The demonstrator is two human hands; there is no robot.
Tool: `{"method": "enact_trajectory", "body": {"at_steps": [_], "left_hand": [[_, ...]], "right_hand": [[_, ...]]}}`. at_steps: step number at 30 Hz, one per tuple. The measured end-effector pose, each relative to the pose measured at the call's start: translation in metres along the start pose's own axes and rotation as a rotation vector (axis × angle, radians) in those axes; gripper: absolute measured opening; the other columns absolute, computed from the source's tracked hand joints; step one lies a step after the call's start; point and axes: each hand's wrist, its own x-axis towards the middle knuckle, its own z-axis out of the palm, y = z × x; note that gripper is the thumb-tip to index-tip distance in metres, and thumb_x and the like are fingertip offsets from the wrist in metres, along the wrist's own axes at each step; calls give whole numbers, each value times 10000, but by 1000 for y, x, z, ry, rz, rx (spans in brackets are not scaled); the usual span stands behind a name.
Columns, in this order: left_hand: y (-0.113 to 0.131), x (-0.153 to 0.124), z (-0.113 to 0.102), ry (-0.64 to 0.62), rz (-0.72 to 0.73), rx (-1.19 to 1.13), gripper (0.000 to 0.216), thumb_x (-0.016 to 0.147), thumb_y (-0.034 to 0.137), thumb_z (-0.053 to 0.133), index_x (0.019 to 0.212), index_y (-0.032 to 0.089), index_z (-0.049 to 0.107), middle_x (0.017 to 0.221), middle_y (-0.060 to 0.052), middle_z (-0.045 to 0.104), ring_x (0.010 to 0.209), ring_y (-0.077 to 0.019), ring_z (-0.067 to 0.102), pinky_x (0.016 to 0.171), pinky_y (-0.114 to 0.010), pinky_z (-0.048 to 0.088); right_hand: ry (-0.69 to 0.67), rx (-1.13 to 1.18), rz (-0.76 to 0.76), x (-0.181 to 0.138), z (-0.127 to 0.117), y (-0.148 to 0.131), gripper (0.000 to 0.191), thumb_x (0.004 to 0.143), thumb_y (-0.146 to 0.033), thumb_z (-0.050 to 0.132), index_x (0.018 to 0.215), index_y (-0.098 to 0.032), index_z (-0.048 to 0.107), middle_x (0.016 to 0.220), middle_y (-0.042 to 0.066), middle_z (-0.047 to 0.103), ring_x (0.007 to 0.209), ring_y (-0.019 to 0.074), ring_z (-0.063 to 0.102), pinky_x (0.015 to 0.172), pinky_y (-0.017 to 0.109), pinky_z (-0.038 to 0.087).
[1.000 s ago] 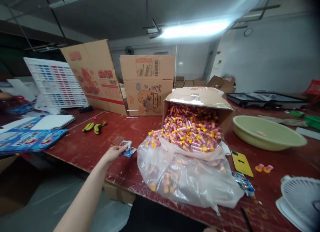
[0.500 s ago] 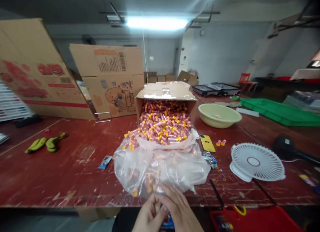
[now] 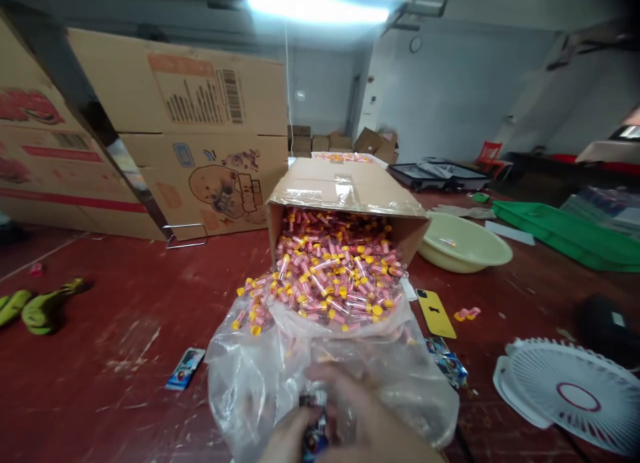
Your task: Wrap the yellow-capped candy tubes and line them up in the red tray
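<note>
My left hand (image 3: pixel 289 438), at the bottom centre, grips a small dark-and-blue foil packet (image 3: pixel 314 428), its thumb lying against the packet. Just right of it, my right hand (image 3: pixel 367 416) is smeared by motion, its fingers reaching over the clear plastic bag (image 3: pixel 250 383); whether it touches the packet or holds anything is unclear. Beyond both hands, a cardboard box (image 3: pixel 345 186) lies on its side. Many small clear tubes (image 3: pixel 325 270) with yellow caps and pink contents spill from it onto the bag.
On the red table (image 3: pixel 125 303) are a blue packet (image 3: pixel 185 368), bananas (image 3: pixel 45 308), a yellow phone (image 3: pixel 436 313), crumpled packets (image 3: pixel 447 363) and a white fan (image 3: pixel 575 390). A pale yellow basin (image 3: pixel 465 246) and green tray (image 3: pixel 565 236) stand right; large cartons (image 3: pixel 200 143) rise left.
The view has moved closer to the box. My hands, earlier close together over a blue packet at the table edge, are now farther forward over the bag, with the right one in motion.
</note>
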Motion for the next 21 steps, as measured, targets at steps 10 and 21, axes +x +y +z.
{"method": "enact_trajectory", "body": {"at_steps": [10,21], "left_hand": [[33,8,1,94,-22,-154,340,680,393,732,898,134,703,830,-123,736,709,-235,673,480,-291,550],[31,18,17,75,-28,22,304,624,402,782,728,123,715,668,-82,726,594,-162,647,493,-212,509]], "right_hand": [[271,-540,-96,116,-32,76,203,865,-165,486,1042,-174,583,1029,114,602,1043,263,519,928,455,414],[489,450,64,43,-60,56,265,737,-298,707,938,-228,548,874,18,624,802,153,606,682,274,516]]}}
